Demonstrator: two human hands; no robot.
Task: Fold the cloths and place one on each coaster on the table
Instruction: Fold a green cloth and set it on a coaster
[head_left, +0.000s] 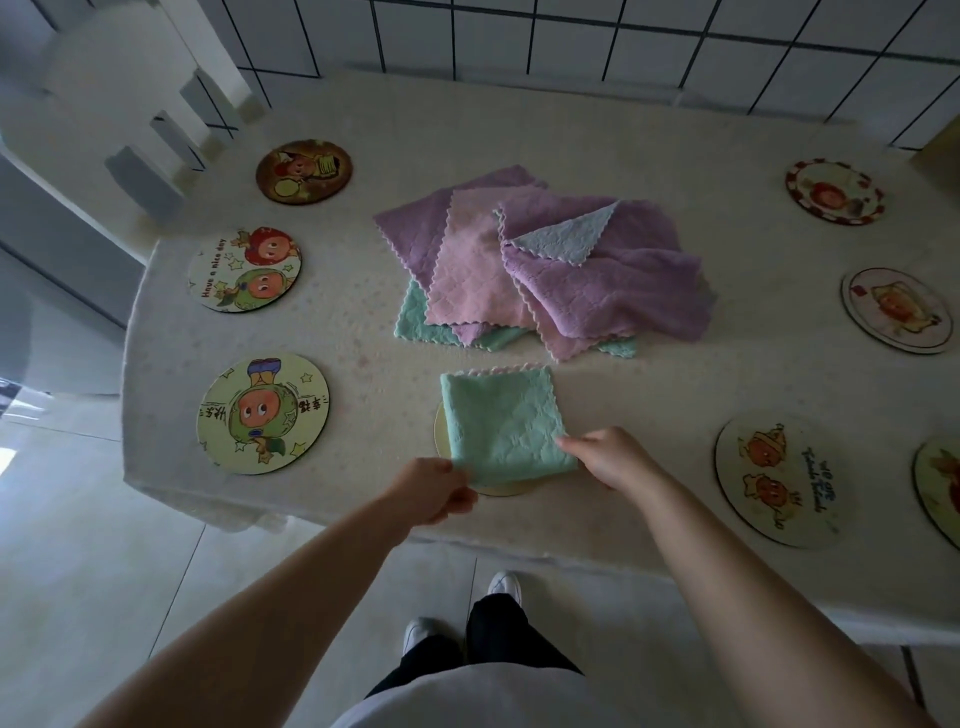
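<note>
The table (675, 156), under a pale textured cover, carries a loose pile of unfolded cloths (545, 270) at its middle: purple, pink, green and a light blue corner showing. Round cartoon coasters ring the pile, three on the left such as the green-character coaster (263, 414), and at least four on the right, among them the near-right coaster (779, 488). All of these are bare. Nearest the person, a folded green cloth (501, 426) lies over a yellow coaster (498, 489), of which only the rim shows. The left hand (434, 491) pinches the cloth's near-left corner and the right hand (608, 457) pinches its near-right corner, so the step appears to be setting this first cloth in place. Next comes letting go and reaching over it for a cloth from the pile; nothing blocks that reach.
</note>
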